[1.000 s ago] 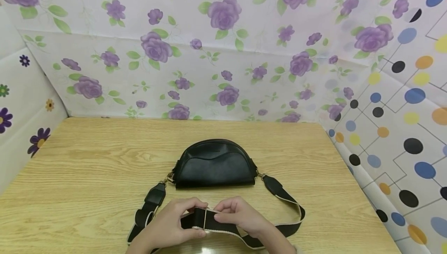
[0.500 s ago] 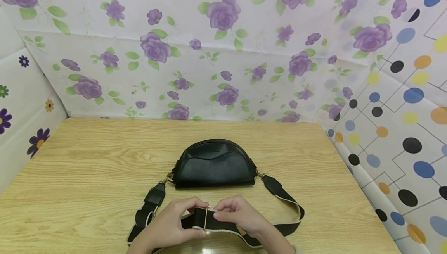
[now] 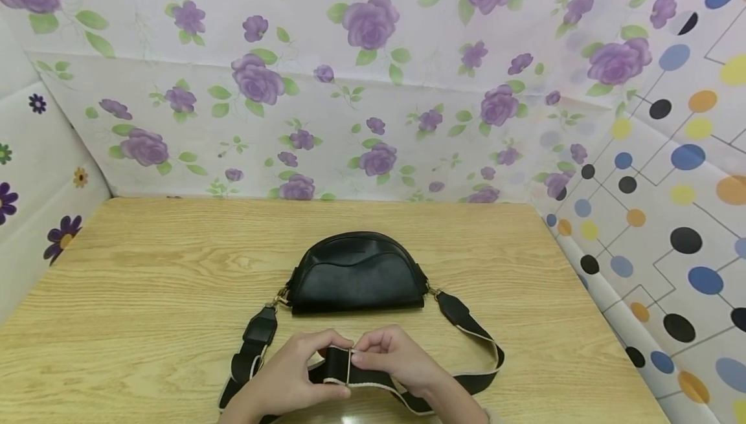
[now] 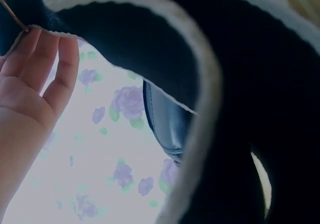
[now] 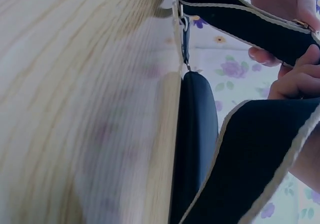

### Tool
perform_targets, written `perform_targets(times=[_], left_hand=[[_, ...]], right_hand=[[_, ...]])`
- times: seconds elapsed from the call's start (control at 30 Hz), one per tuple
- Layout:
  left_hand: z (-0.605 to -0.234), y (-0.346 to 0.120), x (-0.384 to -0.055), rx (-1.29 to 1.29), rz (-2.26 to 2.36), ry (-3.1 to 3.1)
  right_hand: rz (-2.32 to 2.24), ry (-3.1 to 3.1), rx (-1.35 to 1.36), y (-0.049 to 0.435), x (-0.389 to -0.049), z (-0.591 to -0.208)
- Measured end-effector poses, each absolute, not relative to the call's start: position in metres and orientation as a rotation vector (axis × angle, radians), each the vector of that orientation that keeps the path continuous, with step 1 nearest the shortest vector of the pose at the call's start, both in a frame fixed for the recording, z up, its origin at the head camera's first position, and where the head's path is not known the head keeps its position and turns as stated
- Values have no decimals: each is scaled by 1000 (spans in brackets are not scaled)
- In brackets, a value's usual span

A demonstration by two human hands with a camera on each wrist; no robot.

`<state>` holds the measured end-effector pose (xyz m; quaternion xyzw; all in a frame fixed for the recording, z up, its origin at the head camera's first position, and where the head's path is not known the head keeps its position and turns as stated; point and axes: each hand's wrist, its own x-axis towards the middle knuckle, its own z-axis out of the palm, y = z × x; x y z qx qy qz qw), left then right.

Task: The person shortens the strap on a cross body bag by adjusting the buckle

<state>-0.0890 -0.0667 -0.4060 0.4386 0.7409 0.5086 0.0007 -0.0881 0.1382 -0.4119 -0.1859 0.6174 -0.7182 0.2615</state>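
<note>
A black half-moon handbag (image 3: 358, 275) stands on the table with its black, white-edged strap (image 3: 480, 382) looped in front of it. My left hand (image 3: 285, 372) grips the strap at a thin metal slider (image 3: 349, 367), index finger at the upper edge and thumb at the lower. Just right of the slider, my right hand (image 3: 399, 359) pinches the strap between thumb and bent fingers. The left wrist view is mostly filled by the strap (image 4: 140, 39), with part of the handbag (image 4: 167, 119) behind. In the right wrist view the strap (image 5: 260, 154) hangs raised off the tabletop.
The wood-grain table (image 3: 146, 268) extends around the handbag on both sides. Behind it hangs a sheet with purple roses (image 3: 373, 87), and a dotted sheet (image 3: 670, 217) lines the right side. Metal clips (image 3: 282, 296) join strap and handbag.
The left hand and the slider have shifted slightly right, and the right fingers sit a bit closer to the slider. The handbag stays in place.
</note>
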Motion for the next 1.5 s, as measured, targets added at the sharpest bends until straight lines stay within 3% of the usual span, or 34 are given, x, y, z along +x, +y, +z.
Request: perform_targets(times=[0.37,0.67,1.5], left_hand=[[-404,-69,-88,1400,1628,2351],[-403,-75,-88,1248,1598,2409],[-407,-69,-89,1357,1580,2385]], right_hand=[[-1923,1642,-491,138,-88,-412],[-1902,1666,-525,148,-90,-416],[-1986,1628,-551,141,-88,-415]])
